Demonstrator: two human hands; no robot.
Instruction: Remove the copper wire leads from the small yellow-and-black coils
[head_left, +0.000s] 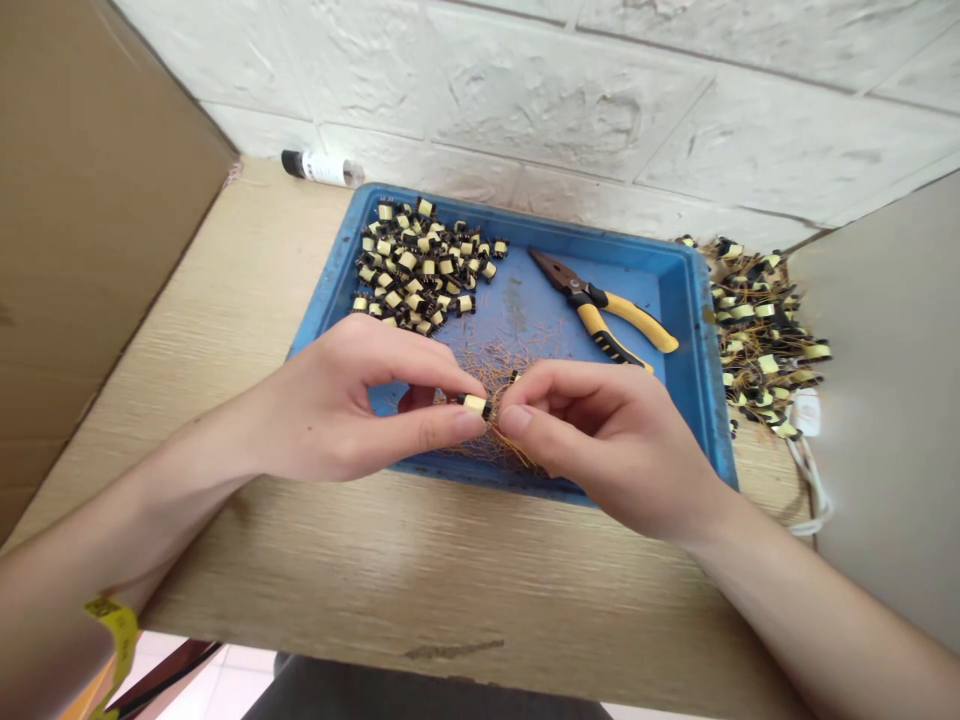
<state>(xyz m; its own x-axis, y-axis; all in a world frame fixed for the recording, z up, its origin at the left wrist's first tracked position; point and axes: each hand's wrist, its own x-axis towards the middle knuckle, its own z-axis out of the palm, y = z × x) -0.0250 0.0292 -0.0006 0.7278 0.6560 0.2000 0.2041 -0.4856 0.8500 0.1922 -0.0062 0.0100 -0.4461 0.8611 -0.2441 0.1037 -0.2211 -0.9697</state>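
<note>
Between the thumb and forefinger of my left hand (375,400) is a small transformer (475,404) with a pale yellow wrap and black ends. My right hand (600,425) is closed in a pinch at its right end, where thin copper-coloured wires (517,445) come out beside the fingertips. Both hands are over the front of a blue tray (705,400). Wire clippings (491,360) lie on the tray floor around and under the fingers. A heap of similar transformers (420,262) fills the tray's back left.
Long-nose pliers (592,305) with yellow and black handles rest in the tray's right half. Outside it, at right, lies a pile of long-wired transformers (765,330) near a white cable (814,480). A small bottle (322,168) lies behind, by the white wall (525,90). Cardboard (90,180) stands at left.
</note>
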